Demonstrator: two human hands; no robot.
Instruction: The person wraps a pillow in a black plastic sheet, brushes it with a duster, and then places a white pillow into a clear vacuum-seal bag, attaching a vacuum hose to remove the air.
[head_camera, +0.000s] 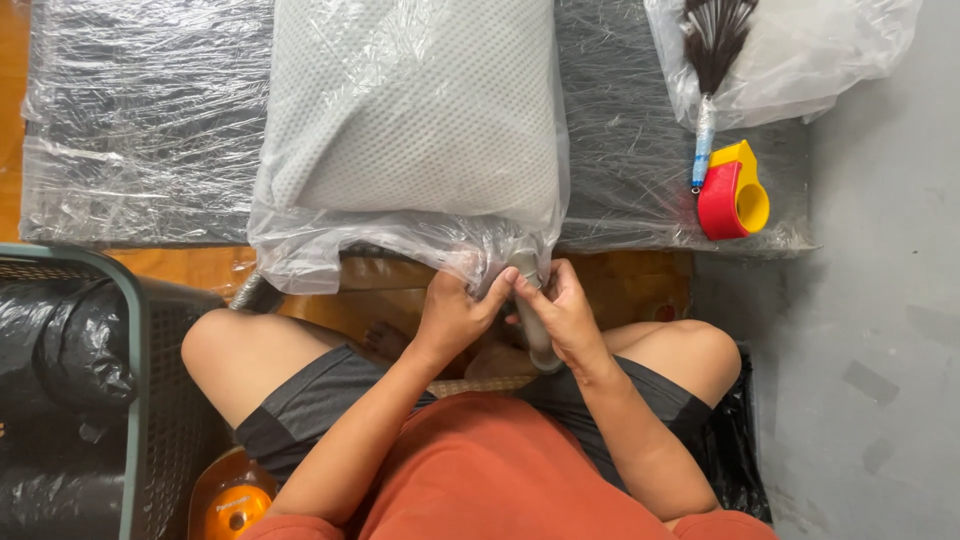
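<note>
Nearest me, my left hand (452, 318) pinched the gathered mouth of the plastic bag (400, 245); my right hand (562, 318) wrapped a grey tube (537, 335). Beyond lay the bagged pillow (420, 110): light, soft, its film slippery, so best gripped at the bunched neck.

The light is bright and soft, like daytime. The clear plastic wrap (140, 120) shines with little white glints (lots of them). Shadows are faint. Everything looks sharp, except the near bottom edge, slightly blurry.
</note>
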